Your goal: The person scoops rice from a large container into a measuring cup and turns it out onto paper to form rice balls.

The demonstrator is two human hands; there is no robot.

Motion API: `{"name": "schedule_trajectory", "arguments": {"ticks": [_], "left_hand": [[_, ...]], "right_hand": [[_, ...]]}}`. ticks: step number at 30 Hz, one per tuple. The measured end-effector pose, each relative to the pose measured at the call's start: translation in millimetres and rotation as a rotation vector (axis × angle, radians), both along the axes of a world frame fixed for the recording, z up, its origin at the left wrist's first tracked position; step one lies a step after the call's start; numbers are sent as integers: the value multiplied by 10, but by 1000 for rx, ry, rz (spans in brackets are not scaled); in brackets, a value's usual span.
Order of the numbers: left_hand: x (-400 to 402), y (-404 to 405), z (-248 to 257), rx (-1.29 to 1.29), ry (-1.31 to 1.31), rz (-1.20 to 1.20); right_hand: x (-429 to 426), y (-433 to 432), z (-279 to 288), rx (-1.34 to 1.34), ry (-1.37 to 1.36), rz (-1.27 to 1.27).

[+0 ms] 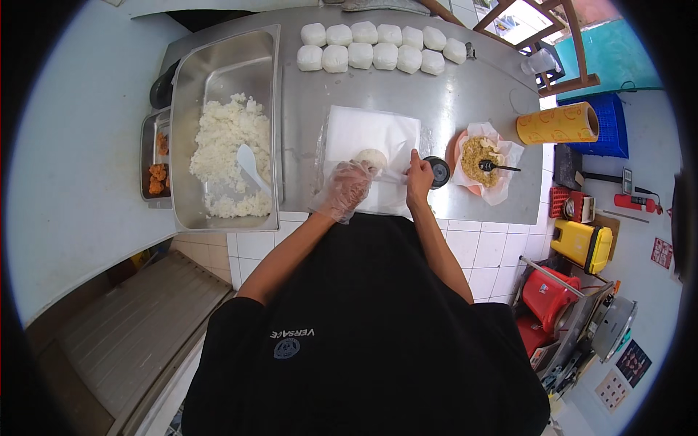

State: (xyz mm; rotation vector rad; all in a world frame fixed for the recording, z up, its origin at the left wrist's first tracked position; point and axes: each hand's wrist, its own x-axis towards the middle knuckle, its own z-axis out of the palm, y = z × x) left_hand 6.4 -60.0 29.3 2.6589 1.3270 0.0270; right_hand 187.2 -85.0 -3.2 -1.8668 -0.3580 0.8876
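My left hand [346, 188], in a clear plastic glove, is at the near side of a rounded mound of rice [372, 156]. Its curled fingers hide part of the mound. Beneath lies a sheet of white paper [373, 125], with clear plastic film [319, 163] showing at its edge. My bare right hand [420, 177] is closed at the paper's right side, thumb side up, on a pale translucent piece [393, 178] that stretches towards the left hand. What that piece is, I cannot tell. A round black object [438, 171] sits right beside the right hand.
A deep steel pan [224, 61] at left holds loose rice and a white paddle [248, 161]; fried pieces [157, 177] lie in a smaller tray beyond. White wrapped bundles [361, 55] line the back. At right are a paper-lined bowl of filling [480, 158] with a black spoon, and a film roll [556, 123].
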Motion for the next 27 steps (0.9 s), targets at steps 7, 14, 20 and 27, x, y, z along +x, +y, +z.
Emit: {"name": "schedule_trajectory", "arguments": {"ticks": [7,14,20,27], "left_hand": [[-192,67,-610,139,-339,-97],[-78,303,-113,-242,-308,-25],[84,411,291,518,-398,29],[-114,289,-168,134,-449,-326]], "right_hand": [[-56,476,218,-146,-180,545],[221,804,108,51,-242,724],[566,330,624,118,-500,1371],[353,21,759,-154,-1272,1315]]}}
